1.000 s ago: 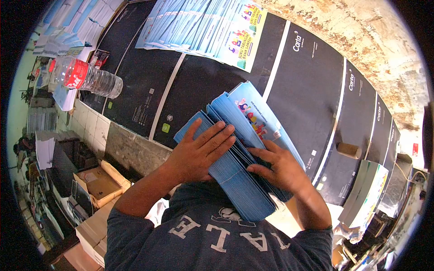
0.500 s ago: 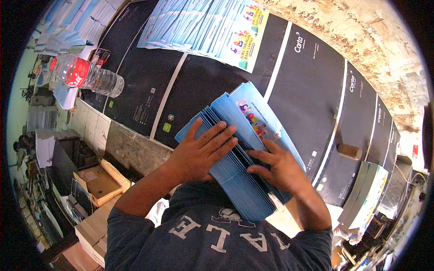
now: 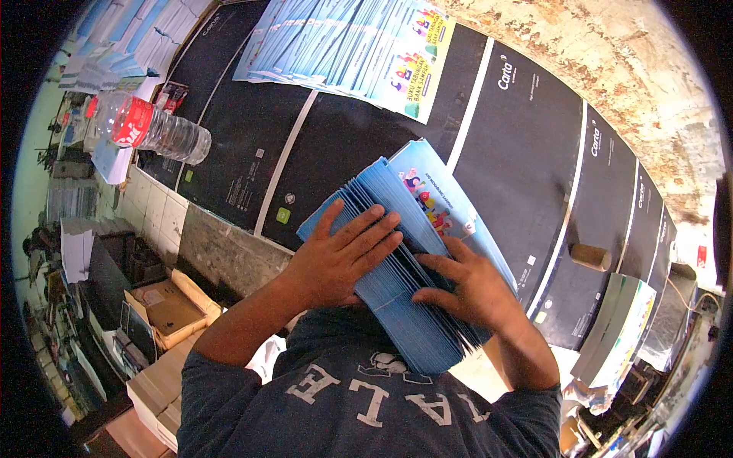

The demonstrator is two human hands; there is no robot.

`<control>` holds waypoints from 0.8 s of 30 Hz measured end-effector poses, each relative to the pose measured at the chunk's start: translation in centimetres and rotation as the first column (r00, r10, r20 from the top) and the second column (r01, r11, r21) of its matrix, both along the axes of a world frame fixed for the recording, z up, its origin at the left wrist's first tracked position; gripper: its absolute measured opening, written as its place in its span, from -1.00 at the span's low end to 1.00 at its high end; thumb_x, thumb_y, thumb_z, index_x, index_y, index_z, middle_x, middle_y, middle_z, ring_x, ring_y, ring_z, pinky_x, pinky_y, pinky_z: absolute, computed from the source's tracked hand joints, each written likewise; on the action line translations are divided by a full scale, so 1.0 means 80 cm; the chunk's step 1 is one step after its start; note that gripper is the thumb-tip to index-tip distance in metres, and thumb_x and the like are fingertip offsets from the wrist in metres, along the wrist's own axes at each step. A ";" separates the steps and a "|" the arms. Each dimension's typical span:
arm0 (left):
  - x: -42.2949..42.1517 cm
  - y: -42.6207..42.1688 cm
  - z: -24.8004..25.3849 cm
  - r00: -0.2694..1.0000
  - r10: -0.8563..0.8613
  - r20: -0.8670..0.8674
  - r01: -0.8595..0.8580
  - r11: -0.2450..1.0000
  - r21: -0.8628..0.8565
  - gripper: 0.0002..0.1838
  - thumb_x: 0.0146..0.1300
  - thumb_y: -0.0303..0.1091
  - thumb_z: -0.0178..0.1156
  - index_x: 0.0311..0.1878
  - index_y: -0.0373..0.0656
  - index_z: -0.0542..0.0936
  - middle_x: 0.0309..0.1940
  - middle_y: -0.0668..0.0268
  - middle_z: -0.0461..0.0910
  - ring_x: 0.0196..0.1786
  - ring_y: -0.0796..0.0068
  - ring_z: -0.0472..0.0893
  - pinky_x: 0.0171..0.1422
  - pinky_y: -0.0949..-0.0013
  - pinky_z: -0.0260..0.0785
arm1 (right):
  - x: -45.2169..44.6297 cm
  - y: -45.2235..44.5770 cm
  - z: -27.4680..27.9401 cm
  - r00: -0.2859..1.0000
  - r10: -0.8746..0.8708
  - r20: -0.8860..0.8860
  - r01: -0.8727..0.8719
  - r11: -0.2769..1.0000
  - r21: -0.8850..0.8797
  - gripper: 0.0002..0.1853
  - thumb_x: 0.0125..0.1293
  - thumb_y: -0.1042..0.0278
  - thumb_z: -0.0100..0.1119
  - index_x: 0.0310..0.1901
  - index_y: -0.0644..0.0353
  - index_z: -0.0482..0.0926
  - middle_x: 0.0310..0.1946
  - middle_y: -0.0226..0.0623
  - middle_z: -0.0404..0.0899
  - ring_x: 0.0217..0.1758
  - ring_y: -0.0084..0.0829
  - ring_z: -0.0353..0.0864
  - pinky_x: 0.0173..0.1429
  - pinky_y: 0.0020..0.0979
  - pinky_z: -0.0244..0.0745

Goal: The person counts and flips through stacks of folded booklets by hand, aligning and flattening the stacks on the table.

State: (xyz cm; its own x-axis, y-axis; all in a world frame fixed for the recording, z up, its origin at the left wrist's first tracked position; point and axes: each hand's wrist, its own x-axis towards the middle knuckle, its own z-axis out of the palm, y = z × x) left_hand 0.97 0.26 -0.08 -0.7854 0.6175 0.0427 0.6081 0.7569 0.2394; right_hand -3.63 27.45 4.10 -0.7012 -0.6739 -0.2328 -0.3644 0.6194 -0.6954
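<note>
A thick stack of blue booklets point(image 3: 405, 294) lies slanted against my chest, over the table's near edge, with its many edges fanned toward me. My left hand point(image 3: 347, 256) rests across the upper left of the stack, fingers spread over the edges and the thumb hidden. On the stack's right side, my right hand point(image 3: 466, 286) grips some booklets, its thumb and fingertips at a gap between them. A booklet with a colourful cartoon cover point(image 3: 435, 183) shows beyond my right fingers.
Rows of overlapping blue booklets point(image 3: 328, 53) cover the table's far side. A water bottle point(image 3: 156, 130) lies at the left. On the black table covering point(image 3: 511, 145) are a brown cylinder point(image 3: 590, 257) and, farther right, another paper stack point(image 3: 615, 328). An open cardboard box point(image 3: 172, 305) sits lower left.
My right thumb has shifted slightly left across the booklet edges, and the dark gap in the stack has narrowed. My left hand stays nearly still.
</note>
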 end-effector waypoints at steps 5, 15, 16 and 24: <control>0.000 0.000 -0.003 1.000 0.008 -0.017 -0.008 0.999 0.042 0.21 -0.20 0.29 0.55 0.53 0.01 0.26 0.61 0.24 0.12 0.67 0.21 0.03 0.66 -0.31 -0.39 | -0.002 0.005 -0.009 0.995 -0.022 0.093 0.025 0.999 -0.039 -0.40 0.16 -0.18 0.42 0.14 0.02 0.66 0.14 0.05 0.52 0.10 0.12 0.64 0.12 -0.04 0.62; 0.000 -0.003 0.001 1.000 -0.004 -0.023 0.004 1.000 0.018 0.22 -0.29 0.24 0.57 0.52 0.03 0.29 0.61 0.24 0.13 0.66 0.22 0.05 0.63 -0.33 -0.30 | 0.012 -0.014 0.004 0.957 -0.248 0.154 0.222 0.961 0.166 -0.17 0.26 0.13 0.38 0.50 0.12 0.21 0.32 0.18 0.39 0.32 0.19 0.47 0.30 0.05 0.49; -0.002 -0.002 0.006 1.000 -0.008 -0.003 0.008 1.000 0.010 0.19 -0.28 0.22 0.57 0.50 0.03 0.31 0.60 0.24 0.14 0.65 0.21 0.08 0.63 -0.34 -0.28 | 0.012 -0.018 0.002 0.986 -0.164 0.000 0.158 0.949 0.271 -0.01 0.15 0.05 0.46 0.53 0.17 0.12 0.40 0.20 0.27 0.43 0.20 0.32 0.40 0.09 0.36; -0.015 0.003 0.005 0.996 -0.073 -0.050 0.075 0.997 0.028 -0.13 -0.26 0.10 0.59 0.18 0.03 0.49 0.51 0.19 0.27 0.56 0.16 0.23 0.57 -0.42 -0.16 | -0.061 0.030 -0.042 0.898 -0.419 0.138 0.333 0.849 0.411 0.46 -0.34 -0.17 0.69 0.53 0.43 0.03 0.52 0.26 0.05 0.59 0.19 0.04 0.61 0.05 0.07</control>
